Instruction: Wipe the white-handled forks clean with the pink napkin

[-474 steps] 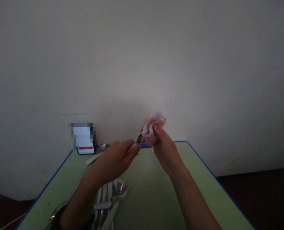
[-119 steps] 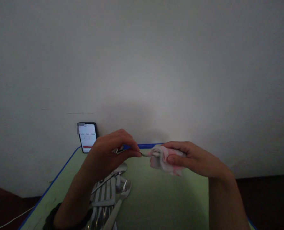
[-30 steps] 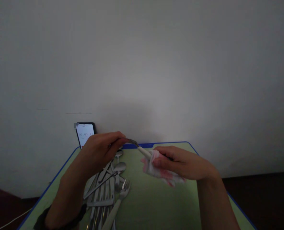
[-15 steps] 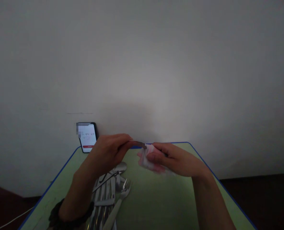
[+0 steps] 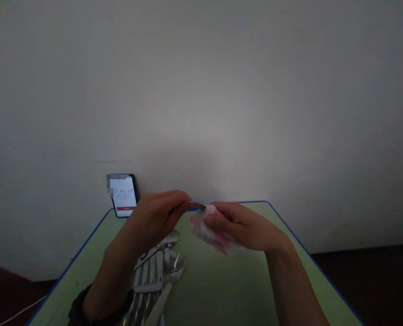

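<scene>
L hand (image 5: 157,213) pinches metal utensil (image 5: 196,205) at its 3 o'clock, axis approx. 9–3; R hand (image 5: 246,227), equally near, closed on pink-white cloth (image 5: 201,229), utensil's other end hidden there.

Bare hands (image 5: 160,212); dark, bunched band (image 5: 78,305) around the left forearm (image 5: 108,276).

- A green table (image 5: 228,285), edged in blue, is backed by a pale wall (image 5: 221,90).
- A phone (image 5: 125,197) is propped at the table's far left corner, digits shown on its screen.
- A thin line (image 5: 112,161) is seen above that table corner.
- Left of the table, a white cord (image 5: 22,310) is seen over what appears, dimly, to be dark floor (image 5: 4,290).
</scene>
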`<action>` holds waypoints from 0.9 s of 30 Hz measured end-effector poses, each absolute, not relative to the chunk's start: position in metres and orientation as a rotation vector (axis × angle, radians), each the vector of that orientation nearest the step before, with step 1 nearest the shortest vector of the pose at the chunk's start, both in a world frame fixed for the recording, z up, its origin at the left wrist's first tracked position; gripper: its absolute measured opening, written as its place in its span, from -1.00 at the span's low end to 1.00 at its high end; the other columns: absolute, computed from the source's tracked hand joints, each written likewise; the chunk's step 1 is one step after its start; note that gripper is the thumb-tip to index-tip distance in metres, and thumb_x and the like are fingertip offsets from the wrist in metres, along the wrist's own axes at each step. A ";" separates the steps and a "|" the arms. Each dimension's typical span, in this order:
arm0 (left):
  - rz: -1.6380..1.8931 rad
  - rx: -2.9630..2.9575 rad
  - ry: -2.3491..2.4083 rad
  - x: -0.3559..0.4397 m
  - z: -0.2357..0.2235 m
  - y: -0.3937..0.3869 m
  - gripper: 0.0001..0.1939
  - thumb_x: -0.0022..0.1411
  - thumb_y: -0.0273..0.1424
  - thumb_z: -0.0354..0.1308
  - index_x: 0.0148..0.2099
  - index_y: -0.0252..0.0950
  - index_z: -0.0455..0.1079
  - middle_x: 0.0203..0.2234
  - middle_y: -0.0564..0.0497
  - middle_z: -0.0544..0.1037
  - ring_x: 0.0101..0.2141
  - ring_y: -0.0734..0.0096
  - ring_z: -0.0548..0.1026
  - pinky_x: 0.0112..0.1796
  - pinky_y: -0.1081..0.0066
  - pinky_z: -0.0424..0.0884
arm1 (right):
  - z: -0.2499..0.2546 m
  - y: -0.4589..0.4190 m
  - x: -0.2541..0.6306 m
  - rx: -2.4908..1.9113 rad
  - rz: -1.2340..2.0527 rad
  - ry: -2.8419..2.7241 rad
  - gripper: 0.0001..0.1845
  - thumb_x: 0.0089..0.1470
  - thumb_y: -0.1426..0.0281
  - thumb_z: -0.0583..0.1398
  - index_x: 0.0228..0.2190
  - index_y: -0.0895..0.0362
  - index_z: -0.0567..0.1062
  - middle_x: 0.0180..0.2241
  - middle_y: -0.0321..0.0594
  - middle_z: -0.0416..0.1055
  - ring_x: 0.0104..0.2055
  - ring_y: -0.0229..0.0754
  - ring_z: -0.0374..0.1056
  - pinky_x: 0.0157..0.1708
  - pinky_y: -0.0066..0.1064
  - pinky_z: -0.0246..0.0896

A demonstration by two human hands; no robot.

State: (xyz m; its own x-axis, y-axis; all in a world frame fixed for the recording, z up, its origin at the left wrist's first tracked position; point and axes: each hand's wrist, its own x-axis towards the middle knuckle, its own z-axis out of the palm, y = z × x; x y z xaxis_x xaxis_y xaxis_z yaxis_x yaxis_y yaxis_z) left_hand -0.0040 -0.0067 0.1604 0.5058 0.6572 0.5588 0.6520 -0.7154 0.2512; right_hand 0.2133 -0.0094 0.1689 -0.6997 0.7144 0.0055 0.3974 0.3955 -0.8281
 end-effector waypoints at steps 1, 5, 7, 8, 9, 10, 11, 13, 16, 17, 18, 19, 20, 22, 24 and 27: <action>1.008 2.735 1.168 -0.001 0.161 -0.007 -0.68 0.34 -0.35 -0.11 -0.39 -0.30 0.38 -0.56 0.09 0.47 -0.54 0.56 0.39 -0.46 0.56 0.22 | 0.168 -0.009 0.210 -0.941 1.225 -2.276 -0.55 0.19 0.07 -0.08 -0.52 0.15 0.22 -0.58 -0.36 0.17 -0.54 -0.37 0.07 -0.55 -0.50 -0.01; 1.021 2.765 1.139 0.002 0.161 -0.006 -0.69 0.34 -0.36 -0.10 -0.38 -0.30 0.38 -0.57 0.09 0.46 -0.53 0.56 0.39 -0.46 0.55 0.21 | 0.168 -0.008 0.206 -0.959 1.190 -2.267 -0.55 0.20 0.07 -0.08 -0.51 0.15 0.23 -0.57 -0.36 0.18 -0.53 -0.36 0.08 -0.55 -0.50 -0.04; 1.036 2.762 1.136 -0.003 0.160 -0.003 -0.70 0.34 -0.36 -0.09 -0.36 -0.31 0.40 -0.55 0.09 0.48 -0.52 0.56 0.40 -0.45 0.55 0.21 | 0.169 -0.008 0.209 -1.006 1.156 -2.298 -0.57 0.19 0.07 -0.06 -0.48 0.16 0.26 -0.56 -0.35 0.19 -0.53 -0.36 0.09 -0.55 -0.50 -0.04; 1.042 2.759 1.146 -0.006 0.159 -0.002 -0.70 0.34 -0.36 -0.09 -0.36 -0.31 0.40 -0.55 0.08 0.48 -0.53 0.56 0.41 -0.45 0.55 0.22 | 0.169 -0.009 0.212 -1.029 1.144 -2.313 -0.58 0.18 0.08 -0.04 -0.45 0.16 0.28 -0.55 -0.35 0.20 -0.52 -0.36 0.09 -0.54 -0.50 -0.04; 1.052 2.755 1.165 -0.010 0.158 -0.001 -0.70 0.33 -0.36 -0.09 -0.36 -0.31 0.41 -0.55 0.08 0.49 -0.53 0.56 0.41 -0.45 0.55 0.22 | 0.170 -0.009 0.214 -1.049 1.139 -2.330 -0.60 0.17 0.08 -0.02 -0.43 0.17 0.30 -0.53 -0.35 0.21 -0.51 -0.35 0.10 -0.54 -0.51 -0.03; 1.068 2.750 1.190 -0.014 0.158 0.000 -0.69 0.33 -0.35 -0.09 -0.36 -0.32 0.42 -0.55 0.07 0.50 -0.53 0.55 0.41 -0.45 0.55 0.23 | 0.171 -0.009 0.217 -1.063 1.147 -2.340 -0.61 0.16 0.09 0.01 -0.40 0.17 0.33 -0.52 -0.35 0.22 -0.50 -0.35 0.11 -0.53 -0.51 -0.02; 1.084 2.741 1.219 -0.018 0.157 0.001 -0.69 0.33 -0.35 -0.08 -0.35 -0.32 0.43 -0.53 0.06 0.52 -0.52 0.54 0.42 -0.45 0.55 0.25 | 0.172 -0.010 0.220 -1.077 1.162 -2.338 -0.62 0.16 0.10 0.02 -0.35 0.18 0.35 -0.49 -0.33 0.24 -0.48 -0.34 0.12 -0.51 -0.51 0.00; 1.123 2.716 1.267 -0.024 0.156 0.001 -0.69 0.32 -0.34 -0.07 -0.33 -0.32 0.44 -0.50 0.05 0.54 -0.50 0.52 0.44 -0.43 0.56 0.27 | 0.173 -0.010 0.226 -1.108 1.205 -2.332 -0.63 0.15 0.12 0.04 -0.28 0.19 0.37 -0.45 -0.31 0.28 -0.45 -0.33 0.16 -0.49 -0.51 0.04; 1.172 2.679 1.284 -0.025 0.155 0.001 -0.70 0.32 -0.34 -0.06 -0.33 -0.32 0.44 -0.50 0.05 0.55 -0.51 0.53 0.45 -0.43 0.57 0.27 | 0.173 -0.011 0.231 -1.144 1.212 -2.330 -0.63 0.14 0.12 0.06 -0.26 0.19 0.38 -0.44 -0.30 0.28 -0.45 -0.32 0.16 -0.49 -0.51 0.05; 1.179 2.675 1.282 -0.024 0.155 0.000 -0.70 0.32 -0.34 -0.06 -0.35 -0.32 0.44 -0.52 0.06 0.54 -0.53 0.54 0.43 -0.44 0.57 0.26 | 0.172 -0.011 0.232 -1.148 1.200 -2.335 -0.63 0.13 0.11 0.06 -0.27 0.19 0.38 -0.46 -0.31 0.27 -0.46 -0.33 0.15 -0.50 -0.51 0.04; 1.184 2.674 1.275 -0.022 0.155 0.000 -0.70 0.32 -0.34 -0.06 -0.36 -0.32 0.43 -0.55 0.07 0.53 -0.55 0.54 0.42 -0.46 0.57 0.25 | 0.172 -0.011 0.232 -1.147 1.184 -2.342 -0.62 0.13 0.11 0.06 -0.30 0.19 0.38 -0.48 -0.32 0.25 -0.47 -0.33 0.14 -0.51 -0.51 0.02; 1.183 2.677 1.265 -0.020 0.155 -0.001 -0.69 0.32 -0.34 -0.06 -0.37 -0.32 0.43 -0.56 0.08 0.52 -0.57 0.55 0.41 -0.48 0.57 0.24 | 0.171 -0.011 0.231 -1.139 1.166 -2.349 -0.62 0.14 0.09 0.04 -0.34 0.18 0.37 -0.50 -0.33 0.23 -0.49 -0.34 0.12 -0.52 -0.51 0.01; 1.175 2.683 1.249 -0.017 0.155 -0.001 -0.69 0.33 -0.34 -0.06 -0.38 -0.32 0.42 -0.58 0.09 0.50 -0.58 0.56 0.40 -0.49 0.57 0.23 | 0.171 -0.010 0.230 -1.124 1.145 -2.356 -0.61 0.14 0.09 0.03 -0.38 0.18 0.35 -0.52 -0.34 0.21 -0.50 -0.34 0.11 -0.53 -0.51 0.00; 1.145 2.698 1.223 -0.012 0.157 -0.002 -0.69 0.33 -0.34 -0.07 -0.39 -0.32 0.40 -0.59 0.10 0.48 -0.58 0.57 0.38 -0.50 0.57 0.21 | 0.171 -0.011 0.225 -1.085 1.109 -2.372 -0.59 0.17 0.09 -0.02 -0.47 0.16 0.30 -0.54 -0.35 0.19 -0.51 -0.34 0.09 -0.52 -0.50 -0.01; 1.103 2.715 1.219 -0.006 0.158 -0.004 -0.69 0.33 -0.34 -0.07 -0.41 -0.32 0.37 -0.62 0.11 0.45 -0.59 0.57 0.37 -0.50 0.56 0.19 | 0.170 -0.011 0.219 -1.060 1.084 -2.385 -0.58 0.20 0.11 -0.06 -0.52 0.15 0.24 -0.55 -0.35 0.18 -0.51 -0.35 0.08 -0.51 -0.49 -0.02; 1.063 2.757 1.221 0.004 0.157 -0.006 -0.67 0.33 -0.33 -0.07 -0.44 -0.31 0.34 -0.65 0.13 0.39 -0.60 0.58 0.34 -0.52 0.55 0.15 | 0.170 -0.012 0.210 -1.068 1.020 -2.359 -0.57 0.22 0.12 -0.12 -0.54 0.13 0.19 -0.58 -0.37 0.16 -0.54 -0.35 0.05 -0.53 -0.48 -0.06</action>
